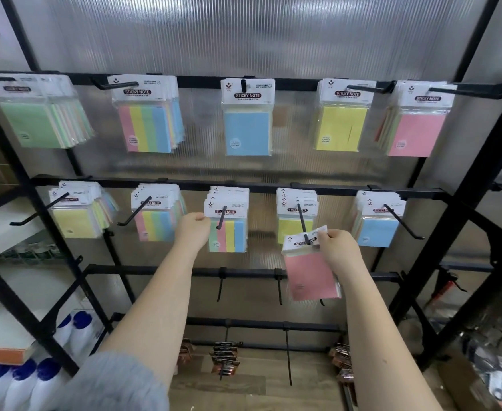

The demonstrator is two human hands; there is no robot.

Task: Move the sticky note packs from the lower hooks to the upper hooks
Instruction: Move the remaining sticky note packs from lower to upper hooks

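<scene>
Two rows of black hooks carry sticky note packs on a black rack. My right hand point(337, 250) pinches the header card of a pink pack point(310, 275) at the tip of the fourth lower hook point(302, 223); the pack hangs tilted, with more packs point(295, 215) behind it on that hook. My left hand point(192, 228) grips the left edge of a striped pack point(229, 232) on the third lower hook point(222, 216). On the upper row hang a blue pack point(247, 129), a yellow pack point(341, 126) and a pink pack point(419, 129), among others.
Lower down, bare hooks point(220, 284) stick out from a third bar, and small dark packets point(224, 358) hang near the wooden floor. White bottles with blue caps point(21, 381) stand at the bottom left. Black frame struts point(463, 188) slant at the right.
</scene>
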